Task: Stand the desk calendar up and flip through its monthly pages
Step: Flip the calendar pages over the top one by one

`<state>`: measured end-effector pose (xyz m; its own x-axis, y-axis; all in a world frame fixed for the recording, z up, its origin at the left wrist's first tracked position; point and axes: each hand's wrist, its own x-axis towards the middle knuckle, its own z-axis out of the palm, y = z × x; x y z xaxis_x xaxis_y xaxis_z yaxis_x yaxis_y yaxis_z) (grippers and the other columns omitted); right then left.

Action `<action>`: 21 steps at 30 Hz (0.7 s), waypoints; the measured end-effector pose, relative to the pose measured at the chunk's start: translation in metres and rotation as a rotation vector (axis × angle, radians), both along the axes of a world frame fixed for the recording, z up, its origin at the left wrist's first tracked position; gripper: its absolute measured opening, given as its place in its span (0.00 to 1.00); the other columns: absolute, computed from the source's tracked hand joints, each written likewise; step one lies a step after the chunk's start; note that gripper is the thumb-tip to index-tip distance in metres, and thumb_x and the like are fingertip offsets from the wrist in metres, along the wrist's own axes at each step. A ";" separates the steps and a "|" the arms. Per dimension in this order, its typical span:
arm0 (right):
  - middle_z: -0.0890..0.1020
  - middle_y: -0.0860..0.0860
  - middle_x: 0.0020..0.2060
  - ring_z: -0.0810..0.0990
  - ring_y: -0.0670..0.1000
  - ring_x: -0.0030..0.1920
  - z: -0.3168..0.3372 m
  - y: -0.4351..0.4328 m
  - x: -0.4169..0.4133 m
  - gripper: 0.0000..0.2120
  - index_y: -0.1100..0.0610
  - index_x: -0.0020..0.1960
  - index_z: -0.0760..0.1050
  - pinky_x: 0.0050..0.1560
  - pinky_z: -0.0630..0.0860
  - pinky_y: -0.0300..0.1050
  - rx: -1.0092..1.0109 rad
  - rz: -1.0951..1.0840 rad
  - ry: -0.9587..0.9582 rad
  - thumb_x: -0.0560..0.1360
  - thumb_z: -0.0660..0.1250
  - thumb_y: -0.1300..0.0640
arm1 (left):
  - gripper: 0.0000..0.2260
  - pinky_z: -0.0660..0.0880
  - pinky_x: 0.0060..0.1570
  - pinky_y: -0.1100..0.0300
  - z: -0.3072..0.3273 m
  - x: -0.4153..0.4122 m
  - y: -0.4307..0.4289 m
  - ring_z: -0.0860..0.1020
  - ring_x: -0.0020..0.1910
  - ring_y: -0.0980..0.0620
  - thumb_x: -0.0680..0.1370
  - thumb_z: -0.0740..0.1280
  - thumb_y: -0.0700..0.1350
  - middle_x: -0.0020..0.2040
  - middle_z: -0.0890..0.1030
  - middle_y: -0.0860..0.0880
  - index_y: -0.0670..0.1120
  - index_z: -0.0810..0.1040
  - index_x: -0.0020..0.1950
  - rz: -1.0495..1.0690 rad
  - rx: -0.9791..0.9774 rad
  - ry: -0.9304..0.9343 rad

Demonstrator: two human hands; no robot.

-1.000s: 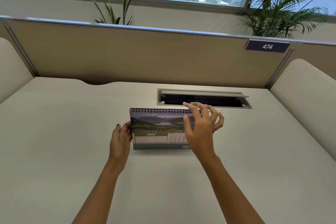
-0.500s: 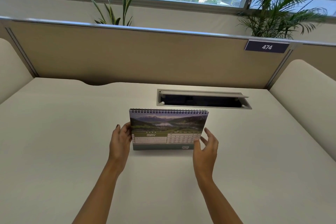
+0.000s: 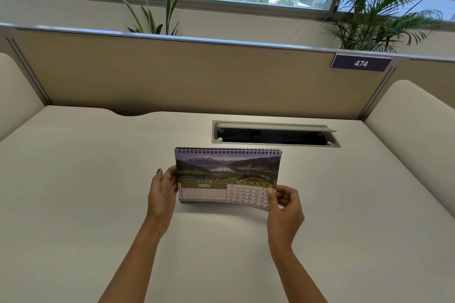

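1. The left hand (image 3: pixel 161 193) is seen pressed against the left edge of the desk calendar (image 3: pixel 227 176), its fingers laid along that edge in a steadying hold.
2. The desk calendar is stood upright on the pale desk (image 3: pixel 73 204), near its middle, just in front of the open cable hatch (image 3: pixel 274 133).
3. A dark spiral binding is carried along its top edge; below it a landscape photograph of mountains and a lake is shown, then a green band marked MAY and a grid of dates.
4. The lower right corner of the front page is pinched between thumb and fingers of the right hand (image 3: pixel 285 205), and the page is bowed outward there, lifted off the pages behind.
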<state>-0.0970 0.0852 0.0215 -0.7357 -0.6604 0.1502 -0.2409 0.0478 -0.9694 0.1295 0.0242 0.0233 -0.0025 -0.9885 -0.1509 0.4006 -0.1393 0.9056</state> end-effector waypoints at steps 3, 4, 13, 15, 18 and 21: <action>0.81 0.51 0.41 0.81 0.49 0.42 0.000 0.001 -0.004 0.07 0.53 0.46 0.76 0.38 0.81 0.37 -0.007 -0.009 0.000 0.71 0.73 0.59 | 0.22 0.71 0.56 0.56 0.001 0.000 0.000 0.77 0.57 0.51 0.83 0.44 0.53 0.57 0.81 0.48 0.49 0.75 0.60 0.004 0.002 0.005; 0.82 0.51 0.41 0.81 0.49 0.41 -0.001 0.001 -0.006 0.07 0.53 0.46 0.77 0.38 0.81 0.37 -0.007 -0.008 -0.006 0.70 0.73 0.59 | 0.22 0.71 0.56 0.56 0.001 0.000 0.001 0.77 0.58 0.51 0.83 0.44 0.53 0.58 0.80 0.48 0.49 0.75 0.60 0.005 0.001 0.004; 0.81 0.50 0.40 0.82 0.52 0.42 0.000 0.006 -0.011 0.05 0.54 0.44 0.76 0.32 0.75 0.24 -0.023 0.017 0.024 0.72 0.72 0.61 | 0.23 0.75 0.51 0.55 0.002 -0.001 0.003 0.79 0.54 0.49 0.82 0.44 0.55 0.56 0.80 0.45 0.49 0.74 0.61 -0.022 0.009 0.018; 0.80 0.50 0.41 0.81 0.52 0.44 0.001 0.006 -0.010 0.06 0.54 0.45 0.75 0.32 0.76 0.27 -0.007 0.030 0.046 0.72 0.71 0.61 | 0.23 0.75 0.51 0.55 0.002 -0.001 0.003 0.79 0.55 0.49 0.82 0.44 0.55 0.57 0.80 0.45 0.49 0.74 0.62 -0.021 0.013 0.015; 0.79 0.53 0.47 0.79 0.53 0.48 0.000 0.007 -0.009 0.06 0.53 0.47 0.74 0.37 0.80 0.37 -0.001 0.060 0.072 0.73 0.70 0.59 | 0.23 0.73 0.55 0.54 0.002 0.000 0.002 0.77 0.58 0.48 0.82 0.44 0.55 0.60 0.79 0.45 0.48 0.73 0.64 -0.011 0.020 0.018; 0.82 0.53 0.45 0.82 0.53 0.45 0.002 0.012 -0.011 0.10 0.55 0.47 0.75 0.37 0.82 0.40 0.032 0.166 -0.104 0.80 0.59 0.51 | 0.23 0.71 0.56 0.55 0.002 0.000 0.002 0.76 0.58 0.49 0.83 0.43 0.54 0.60 0.79 0.46 0.47 0.73 0.63 -0.001 0.016 -0.004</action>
